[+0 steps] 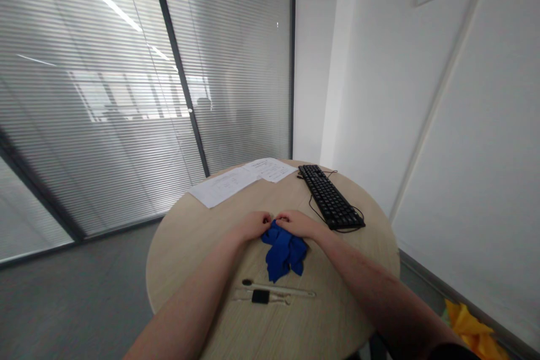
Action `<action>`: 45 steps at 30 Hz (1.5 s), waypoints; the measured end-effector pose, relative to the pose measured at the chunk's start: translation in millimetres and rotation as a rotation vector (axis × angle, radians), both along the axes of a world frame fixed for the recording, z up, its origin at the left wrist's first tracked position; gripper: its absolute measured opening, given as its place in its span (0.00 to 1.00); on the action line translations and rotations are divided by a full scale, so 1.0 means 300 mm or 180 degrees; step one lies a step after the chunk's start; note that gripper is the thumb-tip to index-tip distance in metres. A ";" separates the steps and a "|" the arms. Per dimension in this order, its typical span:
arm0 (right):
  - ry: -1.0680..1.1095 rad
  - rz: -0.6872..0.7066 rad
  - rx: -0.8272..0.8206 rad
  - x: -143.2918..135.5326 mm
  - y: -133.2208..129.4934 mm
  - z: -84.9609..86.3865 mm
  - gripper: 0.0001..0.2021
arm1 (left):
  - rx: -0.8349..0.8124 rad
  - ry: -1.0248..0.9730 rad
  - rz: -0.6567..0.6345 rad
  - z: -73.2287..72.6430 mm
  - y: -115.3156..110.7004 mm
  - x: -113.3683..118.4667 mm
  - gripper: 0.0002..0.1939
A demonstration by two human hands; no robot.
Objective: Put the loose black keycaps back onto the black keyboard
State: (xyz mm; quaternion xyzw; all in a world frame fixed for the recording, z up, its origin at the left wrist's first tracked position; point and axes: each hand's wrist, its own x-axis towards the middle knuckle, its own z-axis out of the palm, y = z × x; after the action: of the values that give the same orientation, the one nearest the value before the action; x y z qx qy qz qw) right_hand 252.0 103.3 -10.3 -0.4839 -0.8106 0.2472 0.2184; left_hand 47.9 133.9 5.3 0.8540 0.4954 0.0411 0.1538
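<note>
A crumpled blue cloth (283, 253) lies on the round wooden table (181, 253), its lower folds spread toward me. My left hand (256, 224) is closed on the cloth's upper left edge, fingers curled. Close beside it, my right hand (297, 223) pinches the top of the same cloth. The two hands almost meet at the fingertips. Nearer to me lie a thin pale stick with a dark round end (278, 288) and a small black rectangular piece with light cords (260, 296); what these are exactly is too small to tell.
A black keyboard (331, 197) with its cable lies right of my hands. Printed sheets of paper (228, 184) lie at the table's far side. Beyond stands a glass partition with blinds (244, 79). Something orange-yellow (468, 320) is on the floor at right, by the white wall.
</note>
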 end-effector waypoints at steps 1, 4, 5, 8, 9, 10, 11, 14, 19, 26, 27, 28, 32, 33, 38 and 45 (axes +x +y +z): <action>-0.0004 0.0003 0.0009 -0.001 0.000 0.001 0.15 | 0.0006 0.0005 -0.0004 0.001 -0.001 0.000 0.17; -0.0017 -0.0013 0.0053 -0.004 -0.001 0.002 0.15 | 0.0028 0.0026 -0.0018 0.005 -0.006 -0.001 0.16; -0.0021 -0.0027 0.0063 -0.004 -0.001 0.002 0.15 | 0.0037 0.0032 -0.0020 0.006 -0.008 0.000 0.16; -0.0029 -0.0069 0.0073 -0.005 -0.001 0.001 0.15 | 0.0054 0.0051 -0.0026 0.008 -0.011 0.002 0.16; -0.0029 -0.0076 0.0074 -0.005 -0.001 0.001 0.16 | 0.0055 0.0061 -0.0027 0.008 -0.012 0.003 0.16; -0.0029 -0.0077 0.0076 -0.005 0.000 0.000 0.16 | 0.0055 0.0072 -0.0031 0.009 -0.012 0.004 0.16; -0.0030 -0.0074 0.0075 -0.004 0.000 0.000 0.16 | 0.0054 0.0082 -0.0037 0.009 -0.012 0.004 0.16; -0.0014 -0.0061 0.0053 -0.005 -0.002 0.001 0.16 | 0.0053 0.0092 -0.0054 0.010 -0.013 0.005 0.16; 0.0014 -0.0044 0.0023 -0.005 -0.008 0.005 0.16 | 0.0041 0.0058 -0.0056 0.015 -0.019 0.004 0.16; -0.0020 -0.0044 0.0035 -0.006 -0.015 0.017 0.15 | 0.0057 0.0030 -0.0035 0.007 -0.014 0.004 0.16; -0.0021 -0.0044 0.0041 -0.006 -0.015 0.017 0.15 | 0.0059 0.0021 -0.0039 0.006 -0.014 0.004 0.16; -0.0021 -0.0046 0.0048 -0.005 -0.014 0.016 0.15 | 0.0058 0.0012 -0.0046 0.005 -0.013 0.003 0.16; -0.0022 -0.0038 0.0049 -0.004 -0.006 0.006 0.15 | 0.0043 0.0009 -0.0060 0.007 -0.015 0.003 0.16; -0.0026 -0.0028 0.0045 -0.003 -0.005 0.004 0.15 | 0.0039 0.0014 -0.0057 0.008 -0.016 0.004 0.16; -0.0031 -0.0008 0.0065 -0.003 -0.006 0.001 0.15 | 0.0040 0.0035 -0.0031 0.012 -0.022 0.007 0.16; -0.0035 -0.0001 0.0078 -0.005 -0.011 0.007 0.15 | 0.0048 0.0014 -0.0012 0.013 -0.023 0.005 0.16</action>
State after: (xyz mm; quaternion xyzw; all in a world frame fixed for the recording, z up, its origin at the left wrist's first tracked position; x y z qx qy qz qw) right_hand 250.4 100.1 -8.1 -0.4827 -0.8146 0.2346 0.2199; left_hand 49.5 127.0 9.0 0.8562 0.4937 0.0426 0.1464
